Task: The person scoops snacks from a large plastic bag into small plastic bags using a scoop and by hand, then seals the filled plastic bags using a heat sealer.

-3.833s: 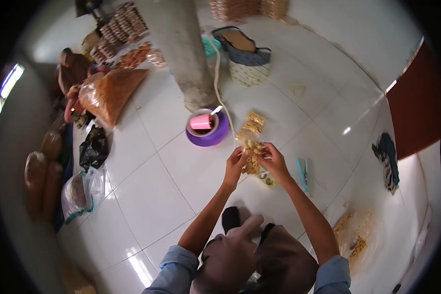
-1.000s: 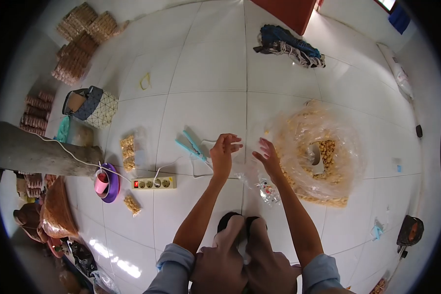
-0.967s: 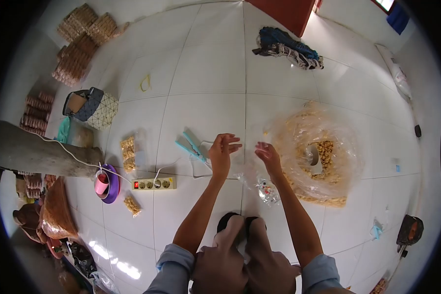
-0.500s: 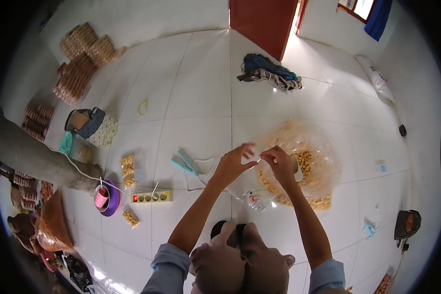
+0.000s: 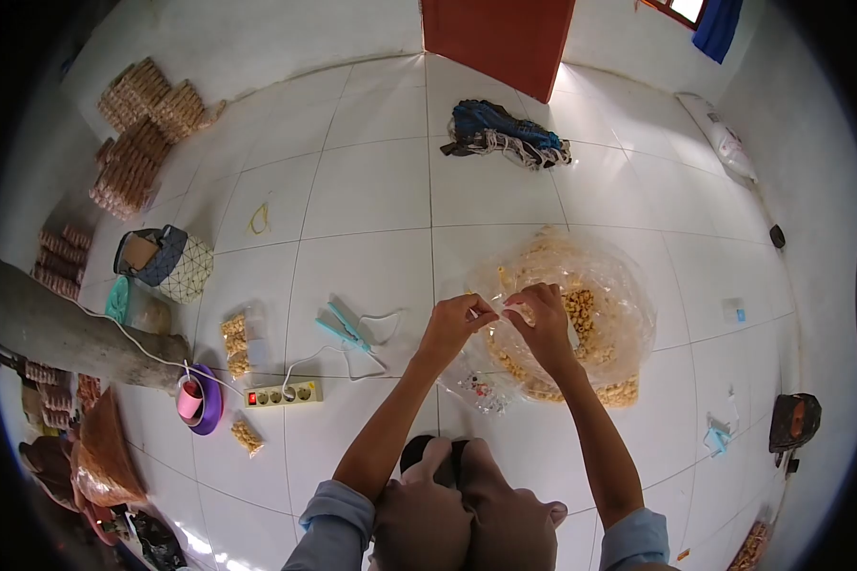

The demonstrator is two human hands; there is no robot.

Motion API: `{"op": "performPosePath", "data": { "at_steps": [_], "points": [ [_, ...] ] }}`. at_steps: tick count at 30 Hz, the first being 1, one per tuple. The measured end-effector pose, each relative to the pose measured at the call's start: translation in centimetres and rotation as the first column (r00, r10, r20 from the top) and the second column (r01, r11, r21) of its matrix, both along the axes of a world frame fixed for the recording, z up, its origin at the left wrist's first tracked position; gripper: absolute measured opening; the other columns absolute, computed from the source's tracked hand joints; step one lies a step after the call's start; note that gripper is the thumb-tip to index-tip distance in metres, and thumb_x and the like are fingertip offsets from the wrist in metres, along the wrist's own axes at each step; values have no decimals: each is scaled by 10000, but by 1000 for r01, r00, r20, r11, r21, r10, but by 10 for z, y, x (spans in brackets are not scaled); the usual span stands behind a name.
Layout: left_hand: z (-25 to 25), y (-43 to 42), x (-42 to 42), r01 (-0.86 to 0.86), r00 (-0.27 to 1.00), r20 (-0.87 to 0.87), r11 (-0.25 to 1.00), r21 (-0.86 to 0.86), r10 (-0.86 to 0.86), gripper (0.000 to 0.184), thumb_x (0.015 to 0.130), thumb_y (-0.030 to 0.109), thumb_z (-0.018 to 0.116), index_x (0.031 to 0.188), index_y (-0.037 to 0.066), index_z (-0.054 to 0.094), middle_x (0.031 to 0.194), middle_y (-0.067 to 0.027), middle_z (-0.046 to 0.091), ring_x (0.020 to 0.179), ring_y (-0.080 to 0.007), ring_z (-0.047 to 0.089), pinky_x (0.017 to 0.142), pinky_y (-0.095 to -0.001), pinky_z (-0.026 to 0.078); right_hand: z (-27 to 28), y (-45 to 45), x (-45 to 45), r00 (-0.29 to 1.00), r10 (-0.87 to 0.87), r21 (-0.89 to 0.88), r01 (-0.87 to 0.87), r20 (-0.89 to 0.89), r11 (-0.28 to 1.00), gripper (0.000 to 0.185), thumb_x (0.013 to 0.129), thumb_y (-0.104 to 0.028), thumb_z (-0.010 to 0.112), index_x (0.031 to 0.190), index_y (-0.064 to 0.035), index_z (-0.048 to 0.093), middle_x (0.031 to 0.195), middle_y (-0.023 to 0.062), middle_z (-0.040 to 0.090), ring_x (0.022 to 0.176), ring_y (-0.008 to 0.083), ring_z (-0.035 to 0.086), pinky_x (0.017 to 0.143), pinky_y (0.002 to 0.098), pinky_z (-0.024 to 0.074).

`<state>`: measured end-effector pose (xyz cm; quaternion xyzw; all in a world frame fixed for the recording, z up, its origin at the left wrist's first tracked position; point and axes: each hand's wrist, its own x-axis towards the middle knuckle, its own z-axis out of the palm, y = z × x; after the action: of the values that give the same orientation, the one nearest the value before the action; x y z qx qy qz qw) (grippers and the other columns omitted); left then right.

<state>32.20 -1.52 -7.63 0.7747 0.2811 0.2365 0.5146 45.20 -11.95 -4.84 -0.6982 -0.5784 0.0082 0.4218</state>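
My left hand [image 5: 459,322] and my right hand [image 5: 541,322] face each other with fingertips pinched and a small gap between them. Something thin and clear seems to be at the fingertips, too faint to name. Beyond and right of them lies a large open clear plastic bag [image 5: 624,285] with golden snack pieces [image 5: 583,314] inside. A small pile of clear packets with coloured print [image 5: 486,392] rests on the floor below my hands. Left of them are a light-blue sealer tool [image 5: 343,328] and two filled packets [image 5: 235,344].
A power strip [image 5: 283,393], a purple basin [image 5: 209,404] with a pink cup [image 5: 189,398] and a pillar [image 5: 86,319] stand left. Farther off are a patterned bag [image 5: 183,269], stacked packets [image 5: 133,167] and a bundled cloth [image 5: 505,133]. A person [image 5: 48,466] sits at lower left.
The view has tilted and shifted. My hands, apart and with loose fingers a second ago, have come close together, and their fingertips have closed into pinches.
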Motion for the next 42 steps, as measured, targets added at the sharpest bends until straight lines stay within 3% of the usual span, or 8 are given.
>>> {"op": "performPosePath", "data": {
  "at_steps": [8,10,13,24,27,29,32,42],
  "points": [
    [14,0,0,73,996,-55,989,127,-67,204,733,182,677,829,11,617,744,-82,623,613,-169,559,591,-283,456,2,2,11,975,97,-218,-141,-201,966,154,756,27,538,858,-31,638,749,87,590,754,225,573,686,334,467],
    [14,3,-1,102,995,-21,987,122,-100,216,731,196,681,826,12,616,740,-87,621,611,-168,558,592,-283,456,-5,4,17,793,61,-172,-205,-606,963,190,764,35,538,895,-35,655,732,80,605,680,175,621,618,283,507],
    [19,7,-4,139,990,-3,985,107,-139,211,727,202,690,809,22,618,692,-70,606,579,-142,530,570,-270,439,5,1,25,688,-11,-297,-299,-726,907,202,763,12,579,943,-44,653,769,76,594,659,136,627,604,238,522],
    [24,15,-11,210,937,-296,976,52,-186,328,673,343,728,717,48,591,543,-38,532,537,-128,517,510,-282,405,-7,-3,34,684,3,-306,-330,-730,893,190,751,-90,664,935,-41,661,850,97,541,659,141,631,595,232,515],
    [21,14,-11,282,893,-410,939,196,-183,456,626,413,738,910,85,598,682,-23,564,704,-142,551,683,-297,425,-5,-3,30,744,-31,-336,-264,-667,904,195,744,-100,671,929,-40,663,840,104,541,629,145,626,587,236,510],
    [24,0,-6,-1,997,-47,581,814,68,704,581,488,724,1120,95,499,860,-39,575,857,-173,542,831,-343,373,-5,-1,26,790,-56,-353,-209,-611,912,197,740,-105,674,925,-39,664,833,105,542,612,149,623,582,241,506],
    [6,-13,9,94,991,-133,627,773,16,859,567,402,757,1277,128,359,906,-1,537,897,-159,506,947,-353,280,-17,1,18,815,-86,-335,-138,-574,932,205,726,-105,682,920,-39,666,805,104,542,608,155,616,591,251,493],
    [-53,-12,49,59,990,-141,824,563,25,394,654,218,714,955,118,481,671,10,533,592,-163,548,560,-302,434,-48,-16,45,821,-92,-182,-15,-564,983,209,740,-43,639,948,-51,655,833,105,571,755,157,609,640,263,495]
  ]
}}
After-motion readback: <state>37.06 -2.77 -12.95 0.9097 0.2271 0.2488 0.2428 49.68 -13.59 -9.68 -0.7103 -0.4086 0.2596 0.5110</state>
